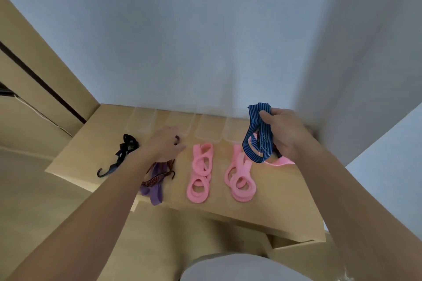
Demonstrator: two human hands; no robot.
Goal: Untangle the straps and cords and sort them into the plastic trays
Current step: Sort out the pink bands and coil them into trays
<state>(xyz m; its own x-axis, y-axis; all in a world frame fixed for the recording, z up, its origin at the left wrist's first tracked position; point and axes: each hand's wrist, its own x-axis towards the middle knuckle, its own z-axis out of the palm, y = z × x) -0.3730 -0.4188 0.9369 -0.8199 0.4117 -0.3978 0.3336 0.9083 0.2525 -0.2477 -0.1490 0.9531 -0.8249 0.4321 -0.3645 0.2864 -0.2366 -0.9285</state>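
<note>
r. hand (283, 134) gripping looped blue striped elastic strap (258, 143); l. hand (164, 143) hovering over purple strap/hooked cord tangle (155, 180), grip unclear; risk: hook snagging, dragging tangle off worktop (285, 201) edge.

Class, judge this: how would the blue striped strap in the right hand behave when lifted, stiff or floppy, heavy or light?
Probably floppy: the blue striped strap droops in loose loops below the right hand. Likely light: that one hand alone holds it up.

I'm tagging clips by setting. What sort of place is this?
Probably a room in a home: a light wooden table against plain white walls, with wooden cabinet panels on the left.
</note>
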